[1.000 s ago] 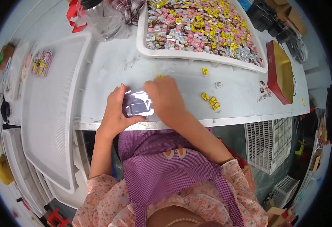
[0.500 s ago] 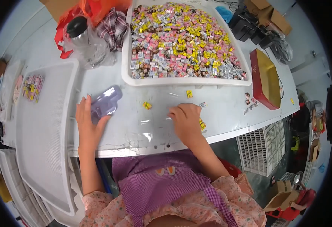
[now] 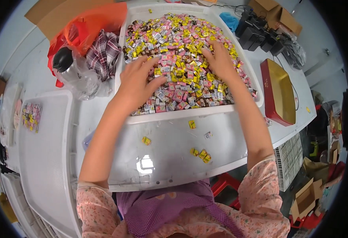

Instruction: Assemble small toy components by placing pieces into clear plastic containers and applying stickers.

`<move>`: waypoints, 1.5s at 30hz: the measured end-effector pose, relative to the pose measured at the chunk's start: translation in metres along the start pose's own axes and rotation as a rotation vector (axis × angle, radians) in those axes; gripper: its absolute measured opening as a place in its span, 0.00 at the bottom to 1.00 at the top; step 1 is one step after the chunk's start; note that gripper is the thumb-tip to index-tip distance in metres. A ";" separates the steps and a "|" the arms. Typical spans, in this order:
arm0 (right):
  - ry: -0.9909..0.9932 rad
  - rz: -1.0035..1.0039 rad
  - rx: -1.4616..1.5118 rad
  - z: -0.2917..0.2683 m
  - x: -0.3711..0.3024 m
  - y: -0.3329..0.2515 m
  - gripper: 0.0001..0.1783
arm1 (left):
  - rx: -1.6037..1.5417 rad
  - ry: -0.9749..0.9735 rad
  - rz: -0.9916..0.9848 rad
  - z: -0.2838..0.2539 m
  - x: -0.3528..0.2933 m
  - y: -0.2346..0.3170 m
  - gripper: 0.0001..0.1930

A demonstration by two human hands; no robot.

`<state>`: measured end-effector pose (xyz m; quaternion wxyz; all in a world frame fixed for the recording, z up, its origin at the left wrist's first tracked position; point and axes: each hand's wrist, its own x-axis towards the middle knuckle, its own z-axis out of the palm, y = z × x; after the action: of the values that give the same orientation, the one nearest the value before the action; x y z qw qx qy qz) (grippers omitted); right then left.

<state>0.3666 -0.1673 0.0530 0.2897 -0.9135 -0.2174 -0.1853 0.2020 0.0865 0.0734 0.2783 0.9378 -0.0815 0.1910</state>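
Both my hands are over a large white tray (image 3: 189, 115) heaped with small wrapped candies (image 3: 182, 67) in pink, yellow, white and brown. At the heap's left side my left hand (image 3: 137, 79) rests with fingers apart, thumb pointing inward. Across from it, my right hand (image 3: 221, 61) reaches into the right part of the pile, fingers spread and tips among the candies. Neither hand grips a piece that I can see. Several loose candies lie on the table in front, among them a yellow candy (image 3: 146, 140). My left forearm mostly hides a clear purplish plastic mold (image 3: 87, 141).
On the left sits a long white tray (image 3: 43, 158) with a block of candies (image 3: 32, 117). Behind it stand a bagged steel flask (image 3: 69, 69), a plaid cloth (image 3: 103, 53) and an orange bag (image 3: 90, 27). A red-and-gold box (image 3: 277, 93) stands right, near black devices (image 3: 257, 35).
Both hands have moved forward from the table's front area to the candy heap. My left hand has left the plastic mold. The whole view has shifted slightly.
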 end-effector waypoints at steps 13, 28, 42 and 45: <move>-0.366 0.039 0.057 0.040 0.049 -0.033 0.32 | 0.082 -0.002 -0.037 0.043 0.064 -0.045 0.28; -0.110 0.357 0.816 -0.031 -0.004 -0.049 0.17 | -0.718 0.111 -0.402 0.000 0.044 -0.017 0.11; -0.172 0.601 1.725 -0.027 -0.048 -0.021 0.20 | -1.597 -0.106 -0.507 -0.028 -0.015 0.015 0.10; -0.089 0.735 1.798 -0.038 -0.058 -0.026 0.18 | -1.444 -0.038 -0.693 -0.044 -0.064 0.045 0.13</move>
<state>0.2967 -0.1885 0.0668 0.9107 -0.3683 0.0104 0.1868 0.1185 0.0768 0.1039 0.8586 0.5010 0.1064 -0.0224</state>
